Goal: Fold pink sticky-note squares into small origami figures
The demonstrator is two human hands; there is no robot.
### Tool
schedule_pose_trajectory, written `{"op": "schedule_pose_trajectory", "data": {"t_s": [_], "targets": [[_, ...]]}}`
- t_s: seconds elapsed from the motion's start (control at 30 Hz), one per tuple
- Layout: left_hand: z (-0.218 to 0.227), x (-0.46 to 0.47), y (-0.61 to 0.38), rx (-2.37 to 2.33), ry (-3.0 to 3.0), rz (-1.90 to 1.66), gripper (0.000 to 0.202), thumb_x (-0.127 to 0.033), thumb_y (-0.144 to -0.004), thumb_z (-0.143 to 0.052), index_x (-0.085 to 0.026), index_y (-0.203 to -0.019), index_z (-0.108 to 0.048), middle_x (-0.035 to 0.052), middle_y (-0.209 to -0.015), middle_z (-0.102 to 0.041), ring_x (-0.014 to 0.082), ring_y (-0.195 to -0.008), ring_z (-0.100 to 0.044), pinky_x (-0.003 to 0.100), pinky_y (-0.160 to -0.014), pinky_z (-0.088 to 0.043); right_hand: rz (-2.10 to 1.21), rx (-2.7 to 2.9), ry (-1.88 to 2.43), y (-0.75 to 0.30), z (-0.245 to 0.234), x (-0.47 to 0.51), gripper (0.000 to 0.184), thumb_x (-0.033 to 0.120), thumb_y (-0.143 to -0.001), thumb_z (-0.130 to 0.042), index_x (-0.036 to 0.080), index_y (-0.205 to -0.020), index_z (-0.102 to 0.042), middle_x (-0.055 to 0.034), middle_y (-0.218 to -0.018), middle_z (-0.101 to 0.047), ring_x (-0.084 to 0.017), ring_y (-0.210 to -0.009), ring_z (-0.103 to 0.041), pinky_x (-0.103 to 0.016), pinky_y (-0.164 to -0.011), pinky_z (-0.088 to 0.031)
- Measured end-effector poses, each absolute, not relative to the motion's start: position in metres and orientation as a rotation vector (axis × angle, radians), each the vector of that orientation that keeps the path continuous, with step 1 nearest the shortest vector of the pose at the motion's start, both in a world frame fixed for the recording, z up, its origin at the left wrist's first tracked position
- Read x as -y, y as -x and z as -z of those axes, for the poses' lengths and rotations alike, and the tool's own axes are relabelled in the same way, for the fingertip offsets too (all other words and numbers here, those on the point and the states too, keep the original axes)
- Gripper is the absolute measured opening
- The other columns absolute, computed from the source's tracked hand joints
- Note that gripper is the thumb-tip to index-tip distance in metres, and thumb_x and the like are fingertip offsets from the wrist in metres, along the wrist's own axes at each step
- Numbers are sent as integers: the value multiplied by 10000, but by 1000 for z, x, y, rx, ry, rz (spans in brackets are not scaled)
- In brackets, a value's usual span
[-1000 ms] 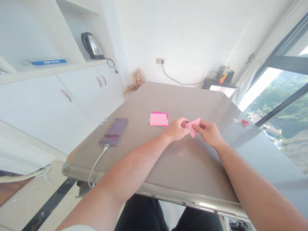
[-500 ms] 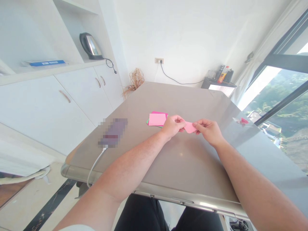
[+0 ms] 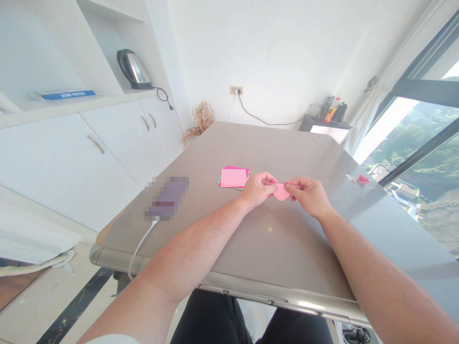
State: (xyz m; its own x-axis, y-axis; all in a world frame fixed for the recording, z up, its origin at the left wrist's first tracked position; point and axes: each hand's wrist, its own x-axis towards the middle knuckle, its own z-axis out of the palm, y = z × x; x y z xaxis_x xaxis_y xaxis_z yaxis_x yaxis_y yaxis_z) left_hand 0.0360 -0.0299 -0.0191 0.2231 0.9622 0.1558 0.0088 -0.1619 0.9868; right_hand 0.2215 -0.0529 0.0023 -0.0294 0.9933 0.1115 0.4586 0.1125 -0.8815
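Note:
Between my hands is a small piece of pink paper (image 3: 281,192), pinched from both sides just above the table. My left hand (image 3: 258,189) grips its left edge with thumb and fingers. On the other side my right hand (image 3: 305,193) pinches the right edge, its thumb lying across the paper. The fingers hide part of the sheet, so its full shape cannot be made out. Right beside my left hand lies a stack of coloured paper (image 3: 234,178), light pink on top, with magenta and green edges sticking out below.
A blurred phone-like object (image 3: 168,198) with a white cable (image 3: 142,241) lies on the table (image 3: 272,248) at left. Near the right edge is a small clear packet with something pink (image 3: 362,178). A kettle (image 3: 134,69) stands on the shelf; bottles (image 3: 332,110) stand behind the table.
My right hand's fingertips have moved slightly left, closer to my left hand, and less of the pink paper shows between them. The stack and other things stay put.

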Motion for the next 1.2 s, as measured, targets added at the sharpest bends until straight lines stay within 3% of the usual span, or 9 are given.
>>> {"op": "schedule_pose_trajectory", "data": {"t_s": [0.57,0.73,1.1,1.2], "targets": [[11,34,-37,-966,-1351,-1152,126,-122,-733,-608,-182,-829,-662,8,-751,-691,141,-713,-669,248,-604,-533,-925,1510,1305,-223,5,49,233,309,-760,-734,226,-963,-813,-35,-788,-768,-177,-673,-674,-352,-717,-557],[10,34,-37,-986,-1319,-1156,157,-97,-724,-594,-187,-827,-671,14,-739,-699,146,-687,-677,242,-558,-523,-948,1443,1261,-221,5,50,240,334,-733,-769,235,-943,-827,-41,-800,-774,-191,-707,-685,-383,-749,-580],[10,31,-33,-893,-1196,-1119,113,-58,-716,-639,-148,-775,-671,46,-808,-715,180,-781,-722,336,-698,-615,-1055,1487,1175,-227,6,48,178,341,-718,-791,242,-861,-830,-47,-831,-787,-185,-692,-698,-384,-753,-591],[10,31,-33,-863,-1188,-1108,47,-130,-756,-686,-147,-797,-671,57,-833,-728,187,-800,-729,355,-733,-621,-1046,1506,1164,-226,4,49,170,335,-726,-781,246,-864,-828,-43,-845,-790,-190,-723,-706,-382,-768,-588]]}}
